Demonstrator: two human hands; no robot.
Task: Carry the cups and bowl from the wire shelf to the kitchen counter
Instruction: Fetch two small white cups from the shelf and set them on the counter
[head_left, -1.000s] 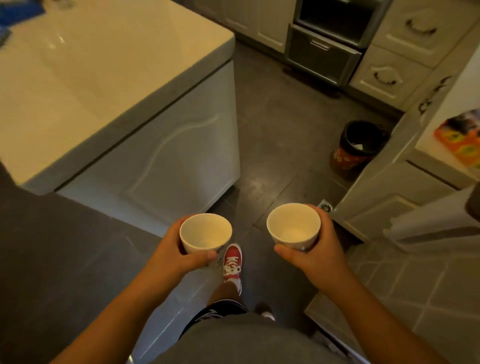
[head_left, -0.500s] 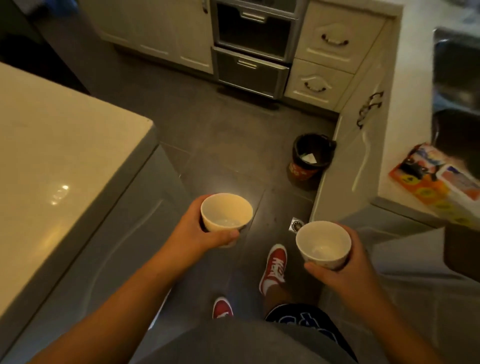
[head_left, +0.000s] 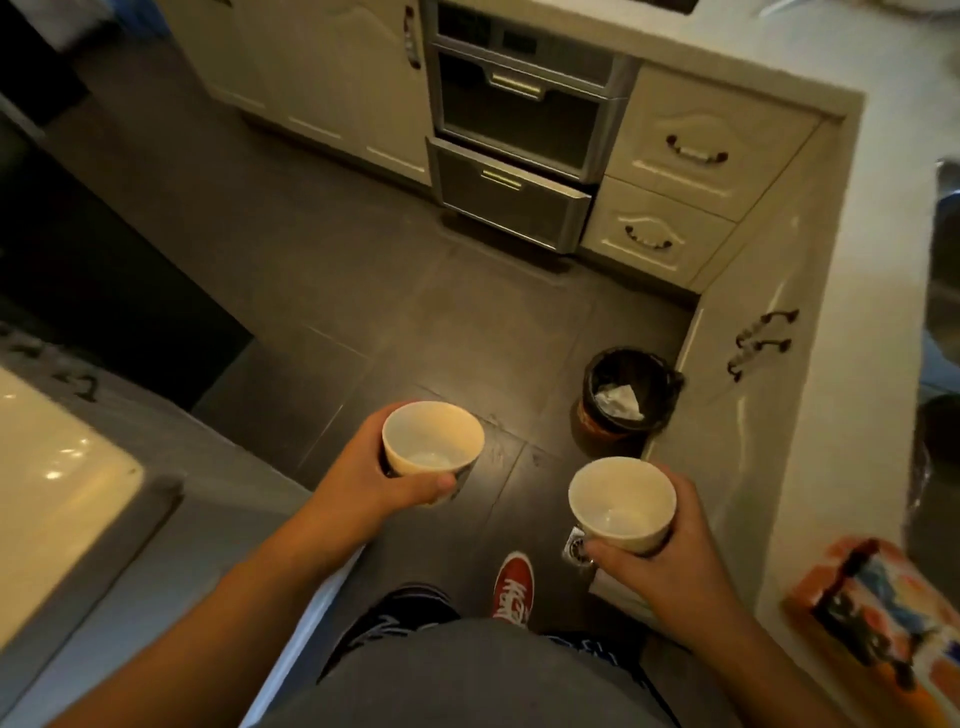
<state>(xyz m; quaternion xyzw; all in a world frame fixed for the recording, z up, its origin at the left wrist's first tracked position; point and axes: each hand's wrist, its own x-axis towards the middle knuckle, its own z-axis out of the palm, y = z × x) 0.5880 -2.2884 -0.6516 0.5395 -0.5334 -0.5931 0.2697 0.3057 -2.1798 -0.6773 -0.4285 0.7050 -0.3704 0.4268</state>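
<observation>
I carry two empty cream cups over the dark tiled floor. My left hand (head_left: 363, 467) is wrapped around the left cup (head_left: 432, 439), thumb across its near side. My right hand (head_left: 670, 566) grips the right cup (head_left: 622, 501) from below and behind, close to the corner of the kitchen counter (head_left: 852, 332) on my right. Both cups are upright with their openings towards me. No bowl or wire shelf is in view.
A white island (head_left: 57, 488) stands at my left. A small black waste bin (head_left: 626, 397) sits on the floor by the counter's cabinet. A built-in oven (head_left: 514, 135) and drawers (head_left: 691, 156) lie ahead. A colourful package (head_left: 878, 623) rests on the counter; a sink (head_left: 943, 291) is at the right edge.
I have walked forward and turned right between island and counter; the island slid left, the counter and bin came nearer. Both hands kept their cups.
</observation>
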